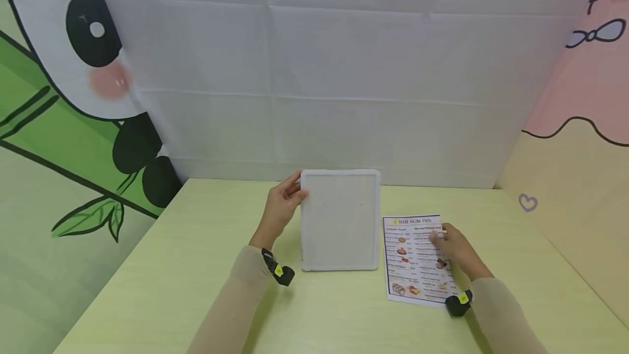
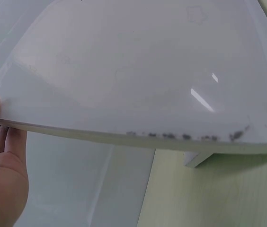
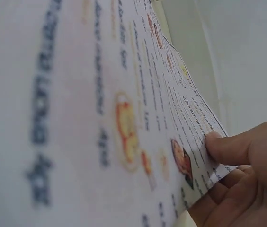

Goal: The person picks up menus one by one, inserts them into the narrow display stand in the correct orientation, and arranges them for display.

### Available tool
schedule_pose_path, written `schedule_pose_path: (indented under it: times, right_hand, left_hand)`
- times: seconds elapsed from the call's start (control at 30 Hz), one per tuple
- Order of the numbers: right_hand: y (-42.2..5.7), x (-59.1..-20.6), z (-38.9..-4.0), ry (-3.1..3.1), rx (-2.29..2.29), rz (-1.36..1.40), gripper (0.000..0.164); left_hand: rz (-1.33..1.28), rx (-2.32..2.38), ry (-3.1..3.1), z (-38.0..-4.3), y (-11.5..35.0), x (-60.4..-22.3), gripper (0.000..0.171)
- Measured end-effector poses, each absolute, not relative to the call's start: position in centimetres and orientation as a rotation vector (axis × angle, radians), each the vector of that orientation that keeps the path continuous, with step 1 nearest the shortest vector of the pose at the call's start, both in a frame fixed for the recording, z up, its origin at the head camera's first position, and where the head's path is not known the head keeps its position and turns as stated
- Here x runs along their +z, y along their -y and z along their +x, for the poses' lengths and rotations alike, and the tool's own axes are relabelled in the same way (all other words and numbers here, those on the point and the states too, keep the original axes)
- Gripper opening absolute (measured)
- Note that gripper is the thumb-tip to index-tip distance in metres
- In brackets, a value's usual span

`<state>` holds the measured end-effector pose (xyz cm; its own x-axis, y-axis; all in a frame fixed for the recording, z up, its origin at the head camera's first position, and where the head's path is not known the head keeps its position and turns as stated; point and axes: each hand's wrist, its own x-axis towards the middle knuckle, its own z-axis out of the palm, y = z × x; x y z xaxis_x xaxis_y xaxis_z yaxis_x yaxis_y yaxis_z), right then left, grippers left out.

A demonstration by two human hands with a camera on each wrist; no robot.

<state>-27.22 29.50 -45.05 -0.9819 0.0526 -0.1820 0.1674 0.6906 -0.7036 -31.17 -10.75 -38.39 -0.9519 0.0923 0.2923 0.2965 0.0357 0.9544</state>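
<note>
A white framed board (image 1: 340, 223) stands nearly upright on the table in the head view. My left hand (image 1: 285, 205) grips its upper left edge, thumb on the front and fingers behind. The left wrist view shows the board's glossy face (image 2: 124, 71) with dark scuffs along one edge, and a small support foot (image 2: 195, 158) behind it. To the right of the board, my right hand (image 1: 457, 247) holds a printed menu sheet (image 1: 413, 261) headed "DIM SUM INN". Its thumb presses the printed side at the right edge while the fingers lie behind the paper.
The pale yellow-green table (image 1: 162, 288) reaches back to a creased white cloth backdrop (image 1: 344, 59). A cartoon panda panel (image 1: 59, 141) flanks the left side, and a pink and cream panel (image 1: 580, 179) the right.
</note>
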Motion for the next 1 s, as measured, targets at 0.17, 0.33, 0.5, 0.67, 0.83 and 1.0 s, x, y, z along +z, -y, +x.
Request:
schedule_pose_path:
  times: [0.17,0.33,0.5,0.67,0.83,1.0]
  right_hand:
    - [-29.5,-45.0,-27.3,-2.734,-1.181,0.192,0.053]
    - [-29.5,-44.8,-27.1,-2.736,-1.217,0.153,0.053]
    - [-29.5,-44.5,-27.0,-2.772,-1.227,0.115,0.047]
    - [-29.8,-44.3,-27.1,-2.785,-1.216,0.113,0.047]
    - [-30.0,-44.2,-27.2,-2.774,-1.247,0.12,0.045]
    - [-30.0,-44.0,-27.4,-2.742,-1.311,0.105,0.043]
  left_hand:
    - [-0.406,-2.047,2.15,-31.1,10.7,-38.3,0.054]
    - [-0.402,-2.058,2.147,-31.1,10.8,-38.3,0.054]
    - [-0.407,-2.05,2.157,-31.2,11.0,-38.4,0.056]
    - [-0.405,-2.05,2.162,-31.3,11.0,-38.4,0.056]
    - [-0.398,-2.06,2.158,-31.3,10.9,-38.3,0.056]
    - [-0.399,-2.068,2.155,-31.3,10.9,-38.3,0.056]
